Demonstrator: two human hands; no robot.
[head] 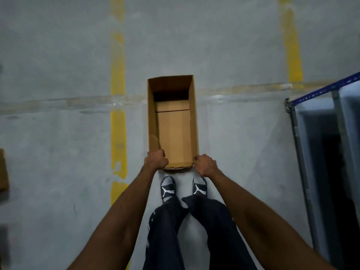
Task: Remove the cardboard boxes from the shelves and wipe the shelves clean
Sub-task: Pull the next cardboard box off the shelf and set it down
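Observation:
A long, open-topped cardboard box (pixel 173 137) with nothing inside lies lengthwise in front of me over the grey floor. My left hand (pixel 155 159) grips its near left corner with curled fingers. My right hand (pixel 205 164) grips the near right corner the same way. Whether the box rests on the floor or hangs just above it, I cannot tell. The shelf unit (pixel 319 137), a blue beam with grey metal uprights, stands at the right edge.
My two feet in dark shoes (pixel 168 189) stand just behind the box. Yellow floor lines (pixel 117 121) run away from me on the left and at the far right. Part of another cardboard box (pixel 3 170) shows at the left edge.

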